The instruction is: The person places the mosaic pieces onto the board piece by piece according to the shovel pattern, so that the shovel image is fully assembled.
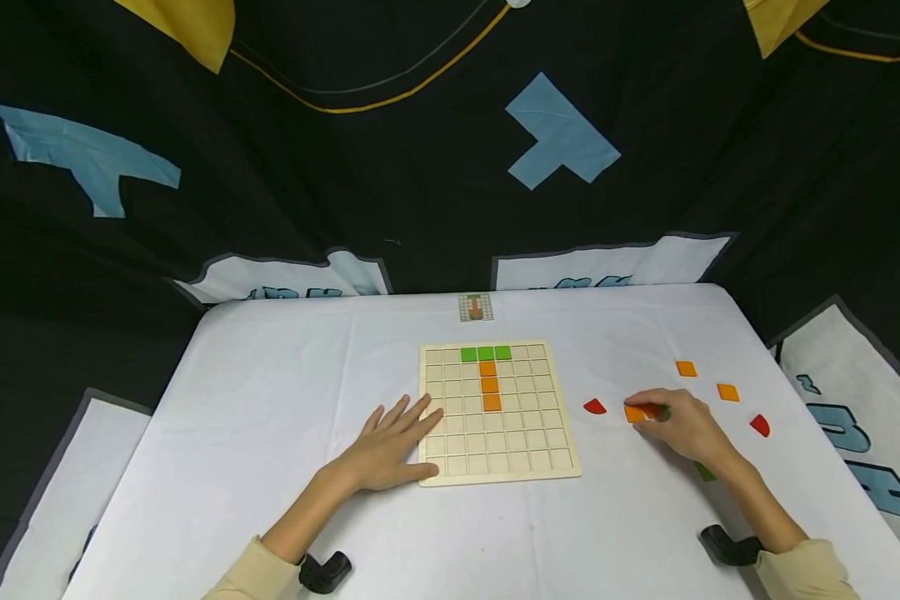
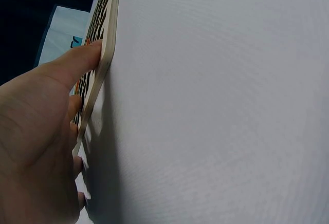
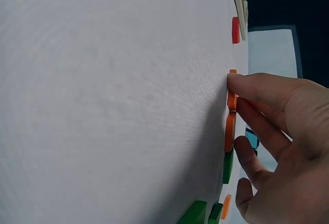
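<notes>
My left hand rests with spread fingers on the left edge of a wooden grid board. In the left wrist view the thumb touches the board's rim. Three green square tiles form a row near the board's top, with a column of three orange square tiles below. Right of the board, my right hand pinches an orange square tile between thumb and fingers, at the tabletop. Another orange tile and a green tile lie beside it, partly hidden under the hand in the head view.
Red quarter-round tiles lie on either side of the right hand. Two orange tiles lie farther back, and a green tile sits under the right wrist. A small pattern card lies behind the board on the white tablecloth.
</notes>
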A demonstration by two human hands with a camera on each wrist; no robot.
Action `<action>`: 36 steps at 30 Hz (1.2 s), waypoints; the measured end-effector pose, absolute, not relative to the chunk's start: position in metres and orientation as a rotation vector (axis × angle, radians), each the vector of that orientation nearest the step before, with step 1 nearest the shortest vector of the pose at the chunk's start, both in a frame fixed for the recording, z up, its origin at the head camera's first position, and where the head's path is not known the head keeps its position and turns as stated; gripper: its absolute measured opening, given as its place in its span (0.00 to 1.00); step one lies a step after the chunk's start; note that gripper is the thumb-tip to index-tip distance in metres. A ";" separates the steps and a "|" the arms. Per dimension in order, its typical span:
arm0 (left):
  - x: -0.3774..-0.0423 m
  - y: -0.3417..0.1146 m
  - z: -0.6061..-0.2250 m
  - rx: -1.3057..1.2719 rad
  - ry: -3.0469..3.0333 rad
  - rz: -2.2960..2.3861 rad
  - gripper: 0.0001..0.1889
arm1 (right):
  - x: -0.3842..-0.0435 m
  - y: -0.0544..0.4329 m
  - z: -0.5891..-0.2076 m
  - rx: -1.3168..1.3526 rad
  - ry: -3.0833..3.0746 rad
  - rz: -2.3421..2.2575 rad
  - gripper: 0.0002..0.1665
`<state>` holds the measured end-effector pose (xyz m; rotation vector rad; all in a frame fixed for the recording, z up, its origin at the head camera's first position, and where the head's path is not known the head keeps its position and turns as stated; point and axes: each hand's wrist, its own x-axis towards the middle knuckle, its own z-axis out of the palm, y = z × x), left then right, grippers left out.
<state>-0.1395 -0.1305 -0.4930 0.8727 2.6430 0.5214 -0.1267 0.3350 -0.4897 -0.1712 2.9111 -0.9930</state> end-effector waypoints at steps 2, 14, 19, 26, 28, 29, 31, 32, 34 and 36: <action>-0.140 -0.131 -0.493 0.873 2.641 0.511 0.43 | -0.127 0.335 -0.490 -0.166 2.911 -0.991 0.19; -0.141 -0.130 -0.494 0.870 2.630 0.502 0.43 | -0.130 0.333 -0.492 -0.213 2.949 -0.973 0.16; -0.140 -0.130 -0.494 0.874 2.631 0.507 0.43 | -0.130 0.327 -0.490 -0.227 2.960 -0.975 0.17; -0.140 -0.131 -0.494 0.874 2.636 0.508 0.43 | -0.132 0.313 -0.486 -0.261 2.960 -1.016 0.17; -0.140 -0.130 -0.494 0.874 2.636 0.509 0.43 | -0.133 0.307 -0.485 -0.258 2.943 -1.031 0.17; -0.140 -0.130 -0.493 0.873 2.637 0.510 0.43 | -0.134 0.304 -0.484 -0.259 2.936 -1.038 0.17; -0.140 -0.130 -0.493 0.872 2.637 0.509 0.43 | -0.135 0.298 -0.483 -0.265 2.922 -1.051 0.18; -0.140 -0.130 -0.493 0.871 2.637 0.510 0.43 | -0.136 0.294 -0.483 -0.270 2.917 -1.061 0.18; -0.140 -0.130 -0.493 0.869 2.638 0.509 0.43 | -0.137 0.287 -0.483 -0.290 2.916 -1.072 0.18; -0.140 -0.130 -0.493 0.866 2.637 0.509 0.43 | -0.139 0.280 -0.483 -0.314 2.926 -1.077 0.18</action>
